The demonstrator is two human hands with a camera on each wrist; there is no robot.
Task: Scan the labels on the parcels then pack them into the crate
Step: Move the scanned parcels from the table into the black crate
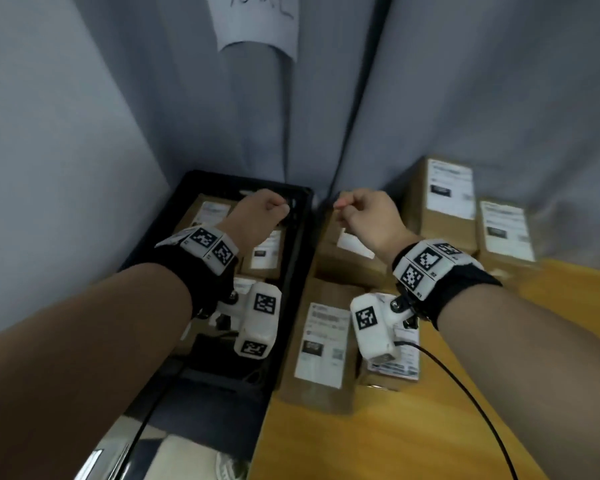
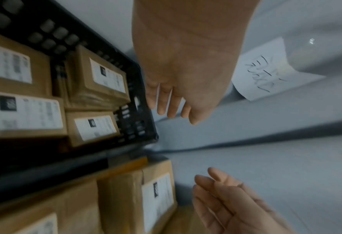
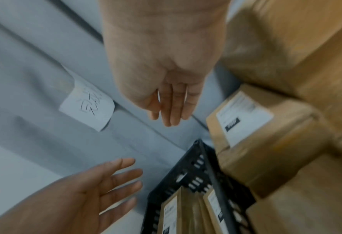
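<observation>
A black plastic crate [image 1: 300, 244] stands left of the table and holds several brown parcels [image 1: 265, 256] with white labels. More labelled parcels [image 1: 323, 344] lie stacked on the wooden table beside it, one just under my right wrist [image 1: 350, 251]. My left hand [image 1: 269, 206] hovers over the crate's far right corner. My right hand [image 1: 355, 211] hovers over the nearest table parcels. In the wrist views the left hand's [image 2: 174, 109] and the right hand's [image 3: 171, 114] fingers are loosely extended and hold nothing. No scanner is in view.
Grey curtains [image 1: 482, 98] close off the back and left, with a handwritten paper note [image 1: 257, 26] pinned up. Two taller parcels [image 1: 445, 199] stand at the back right. A black cable [image 1: 465, 386] crosses the yellow table top [image 1: 430, 438].
</observation>
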